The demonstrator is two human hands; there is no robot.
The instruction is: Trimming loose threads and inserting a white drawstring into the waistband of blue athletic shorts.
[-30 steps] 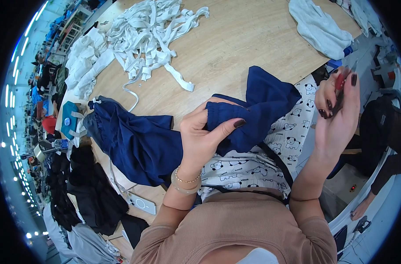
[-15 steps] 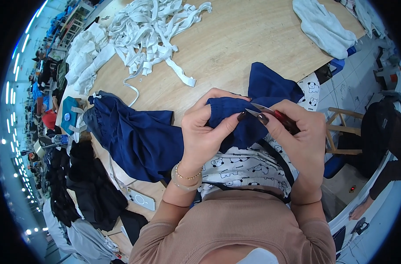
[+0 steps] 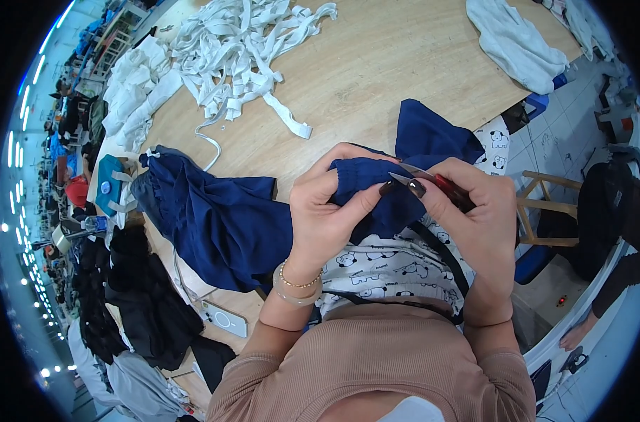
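My left hand point(image 3: 327, 200) is closed on the gathered, elastic-looking edge of a navy blue garment point(image 3: 365, 177), thumb in front and fingers behind the cloth. In my right hand point(image 3: 471, 211) is a small pair of thread snips point(image 3: 443, 184) with red handles and pointed metal blades. The blade tips touch or nearly touch the cloth beside my left thumb; whether they cut a thread is too small to see. The navy cloth spreads to both sides of my hands, one piece point(image 3: 432, 133) lying toward the table's right edge. A white dog-print apron point(image 3: 376, 267) covers my lap.
More navy fabric point(image 3: 221, 218) lies left on the wooden table point(image 3: 362, 63). Beyond it is a heap of white strips point(image 3: 228, 49). A phone point(image 3: 225, 318) and black garments point(image 3: 144, 295) lie at lower left. White cloth point(image 3: 516, 46) is at far right, near a wooden chair point(image 3: 545, 211).
Very little differs. My right hand and the snips have shifted slightly left and down, while my left hand keeps its hold on the navy garment.
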